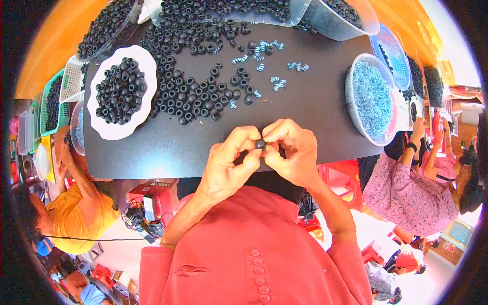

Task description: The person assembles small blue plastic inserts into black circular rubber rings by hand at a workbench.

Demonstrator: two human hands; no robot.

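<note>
My left hand (231,157) and my right hand (292,152) meet over the table's near edge, both closed in a pinch. Between their fingertips is one small black ball-shaped piece (260,144); the fingers cover part of it. Whether a spring is inside it cannot be seen. Beyond my hands lies a loose pile of hollow black ball pieces (190,96). Several small coiled metal springs (298,66) are scattered to the right of the pile.
A scalloped white plate (109,131) of black pieces stands left; a bowl (351,96) of springs stands right. Clear plastic tubs (338,28) of black pieces line the far edge. People sit close by, one in yellow (84,218) at left, one in patterned pink (406,195) at right.
</note>
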